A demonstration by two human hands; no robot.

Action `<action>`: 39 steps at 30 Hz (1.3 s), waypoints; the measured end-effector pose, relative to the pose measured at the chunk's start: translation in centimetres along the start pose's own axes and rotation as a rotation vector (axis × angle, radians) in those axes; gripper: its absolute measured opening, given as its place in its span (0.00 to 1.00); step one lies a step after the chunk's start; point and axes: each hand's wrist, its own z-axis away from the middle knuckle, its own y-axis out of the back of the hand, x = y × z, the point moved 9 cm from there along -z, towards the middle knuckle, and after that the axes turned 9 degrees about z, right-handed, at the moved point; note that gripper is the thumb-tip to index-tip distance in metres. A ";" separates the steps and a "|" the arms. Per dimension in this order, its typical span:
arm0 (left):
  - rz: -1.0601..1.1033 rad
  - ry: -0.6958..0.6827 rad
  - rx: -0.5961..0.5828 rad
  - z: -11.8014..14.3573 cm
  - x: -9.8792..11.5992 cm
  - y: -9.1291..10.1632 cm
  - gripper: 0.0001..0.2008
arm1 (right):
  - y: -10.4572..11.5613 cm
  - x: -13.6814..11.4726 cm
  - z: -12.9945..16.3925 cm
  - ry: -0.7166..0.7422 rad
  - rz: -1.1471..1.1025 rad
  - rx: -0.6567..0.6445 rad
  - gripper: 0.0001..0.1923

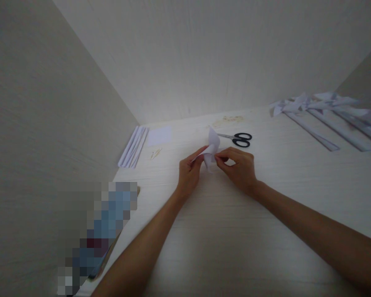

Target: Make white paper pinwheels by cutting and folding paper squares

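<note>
A piece of white paper (214, 140) is being held just above the middle of the table (281, 194), between the two hands. Its left edge is being gripped between the thumb and fingers of the left hand (188, 171), probably so that the curled parts are being stopped from springing open. The near right side is being pinched by the thumb and fingertips of the right hand (236, 167), seemingly because finer control is being called for there; whether anything small is being grasped as well cannot be told. Both forearms are being brought in from the near side, so the paper is being worked on in front of the body

On the far right of the hands, scissors (243, 140) are being left with handles pointing right, presumably for easy reach; their tips are being partly hidden by the paper. Thin tan bits (231, 119) are being seen farther off, and a few more thin pieces (156, 154) on the left. Paper sticks (132, 146) are being lined up at the far left, beside a flat square sheet (160, 136). Folded paper shapes (306, 101) with sticks are being grouped at the far right, apparently out of the way. At the near left, a blurred-out object (111, 222) is being set beside the left forearm, where elbow room is perhaps being limited
</note>
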 end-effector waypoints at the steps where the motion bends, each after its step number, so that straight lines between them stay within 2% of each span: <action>1: -0.003 -0.001 -0.001 0.0 0.1 0.0 0.15 | 0.1 0.0 0.0 -0.005 0.001 0.005 0.04; 9: 0.126 0.041 -0.019 -0.1 -0.3 -0.4 0.19 | 0.3 0.7 -0.2 -0.052 0.012 0.013 0.04; 15: -0.004 0.070 0.118 -0.3 -0.2 0.8 0.11 | -0.1 0.5 -0.2 -0.029 0.003 -0.023 0.03; 21: -0.090 0.149 0.149 -0.1 -0.7 1.2 0.07 | -0.4 0.5 -0.2 -0.027 -0.031 -0.058 0.03; 25: -0.098 0.175 0.120 -0.2 -1.1 1.0 0.06 | -0.5 0.6 -0.3 -0.030 -0.030 -0.072 0.04; 39: -0.086 0.118 -0.009 -0.5 -1.3 0.2 0.03 | -0.4 1.2 -0.3 -0.085 -0.063 -0.070 0.05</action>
